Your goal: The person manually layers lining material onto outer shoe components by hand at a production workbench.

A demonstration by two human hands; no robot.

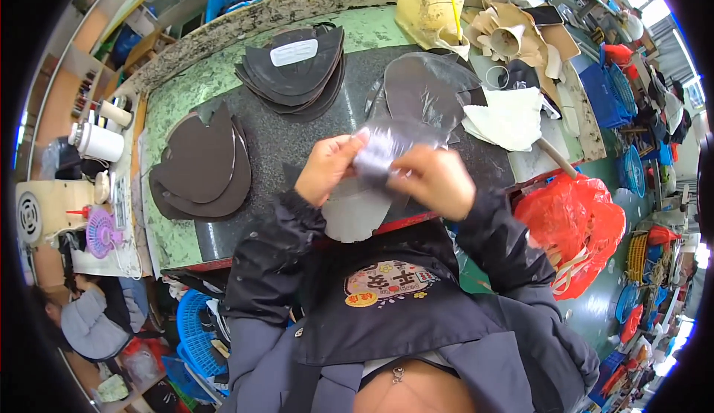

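Observation:
Between my hands, over the table's near edge, is a shiny sheet of clear plastic film (383, 145). My left hand (331, 166) is closed, pinching its left side between thumb and fingers. Closed on its right side is my right hand (440, 181), slightly blurred by motion. Below the film, a grey curved piece (355, 216) reaches toward my apron; how it joins the film is hidden. Just beyond, dark curved cut pieces (420, 93) lie with clear film over them. Another stack of dark pieces (204, 160) lies left, and a pile with a white label (297, 67) sits at the back.
A yellowed plastic container (428, 11) stands at the back, beside torn brown paper (506, 37). A white cloth (507, 119) lies on the right. A red plastic bag (569, 227) hangs by the right edge. At left are a small purple fan (103, 231) and another person (100, 324).

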